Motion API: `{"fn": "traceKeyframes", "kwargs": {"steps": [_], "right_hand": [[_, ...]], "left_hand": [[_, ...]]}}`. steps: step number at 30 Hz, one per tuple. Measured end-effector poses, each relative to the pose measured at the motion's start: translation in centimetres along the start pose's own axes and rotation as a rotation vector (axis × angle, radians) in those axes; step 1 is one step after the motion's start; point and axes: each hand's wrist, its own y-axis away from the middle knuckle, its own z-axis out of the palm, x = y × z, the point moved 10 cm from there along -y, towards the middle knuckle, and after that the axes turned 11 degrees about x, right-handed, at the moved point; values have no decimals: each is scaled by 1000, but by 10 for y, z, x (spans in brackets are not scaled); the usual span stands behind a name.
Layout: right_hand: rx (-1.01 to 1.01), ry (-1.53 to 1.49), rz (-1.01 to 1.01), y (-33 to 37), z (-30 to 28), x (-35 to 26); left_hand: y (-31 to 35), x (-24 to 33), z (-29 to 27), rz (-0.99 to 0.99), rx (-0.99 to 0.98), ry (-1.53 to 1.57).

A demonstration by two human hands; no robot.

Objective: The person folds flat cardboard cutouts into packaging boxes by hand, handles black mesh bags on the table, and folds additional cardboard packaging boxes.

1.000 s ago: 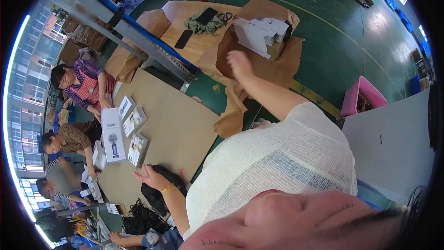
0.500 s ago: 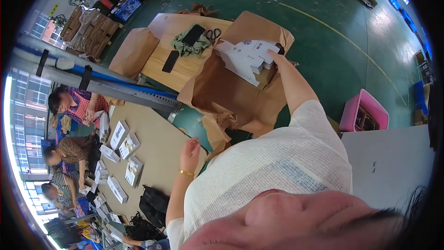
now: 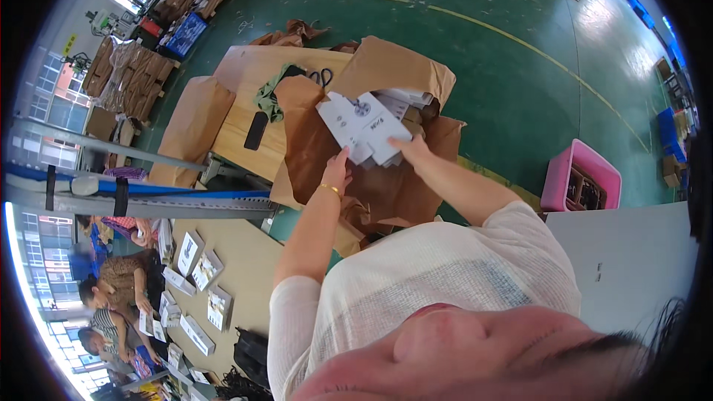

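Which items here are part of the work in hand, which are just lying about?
In hand:
- left hand and right hand, both with a grip on the white flat-packed cartons
- brown paper wrapping around the stack

Lying about:
- scissors
- black phone
- green cloth
- pink crate

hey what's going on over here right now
A person in a white top has both hands on a bundle of flat white cartons, held over an open brown cardboard box. The left hand grips the bundle's lower edge and the right hand its right side. A pink crate sits on the green floor to the right. Other people work at a table on the left.
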Motion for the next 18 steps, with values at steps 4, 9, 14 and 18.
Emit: {"fn": "traceKeyframes", "kwargs": {"steps": [4,9,14,18], "right_hand": [[-148,-68,146,59,18,24],[-429,10,256,59,10,34],[-955,311,-13,79,-9,-1],[-445,294,-76,39,-52,-38]], "left_hand": [[-51,-37,23,-224,-185,105],[-22,-11,46,-205,-437,365],[4,-16,18,-206,-401,419],[62,-17,-28,-123,-447,430]]}}
